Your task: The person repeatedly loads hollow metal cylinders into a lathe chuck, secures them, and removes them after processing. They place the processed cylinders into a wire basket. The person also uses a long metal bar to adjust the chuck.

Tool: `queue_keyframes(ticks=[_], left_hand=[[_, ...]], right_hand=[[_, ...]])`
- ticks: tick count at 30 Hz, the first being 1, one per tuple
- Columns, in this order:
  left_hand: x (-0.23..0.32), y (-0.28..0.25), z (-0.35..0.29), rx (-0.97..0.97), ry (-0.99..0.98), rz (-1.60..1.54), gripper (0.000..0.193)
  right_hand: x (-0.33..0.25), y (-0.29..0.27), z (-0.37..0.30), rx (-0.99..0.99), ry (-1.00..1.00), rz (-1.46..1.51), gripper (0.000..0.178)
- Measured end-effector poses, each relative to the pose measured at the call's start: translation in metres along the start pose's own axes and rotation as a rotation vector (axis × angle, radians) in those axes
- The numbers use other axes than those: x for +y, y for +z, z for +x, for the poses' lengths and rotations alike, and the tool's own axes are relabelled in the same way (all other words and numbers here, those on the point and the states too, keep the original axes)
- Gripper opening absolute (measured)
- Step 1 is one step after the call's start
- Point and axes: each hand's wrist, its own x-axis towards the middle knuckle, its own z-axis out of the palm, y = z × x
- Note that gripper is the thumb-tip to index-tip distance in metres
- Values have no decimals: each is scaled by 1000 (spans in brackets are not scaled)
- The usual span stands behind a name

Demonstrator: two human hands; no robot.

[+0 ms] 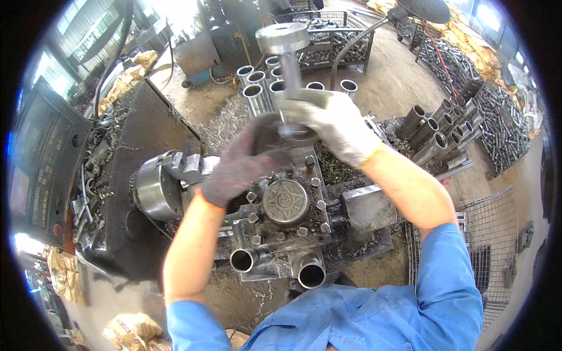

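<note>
Right hand (336, 120) grips steel tool (287, 52) above tube rack (263, 82).

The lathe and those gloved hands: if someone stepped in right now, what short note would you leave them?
Left hand, dark glove: resting on top of the tool post, beside the chuck.
Right hand, light glove: gripping the shaft of a metal T-handle wrench, held upright with its lower end at the tool post.
Two tubes sit at the near edge of the post; more cut tubes stand upright behind, and others lie to the right.
Done: wrench seated on the post. Left: whether a bolt is tight or loose cannot be told, so check before running.
</note>
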Motion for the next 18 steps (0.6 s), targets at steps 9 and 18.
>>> queue_keyframes(ticks=[9, 18], left_hand=[[4, -55, 5, 531, -40, 923, 30], [-19, -49, 18, 494, -325, 1151, 54]], right_hand=[[-34, 33, -4, -310, -951, -1147, 19], [38, 30, 89, -466, -427, -1318, 28]])
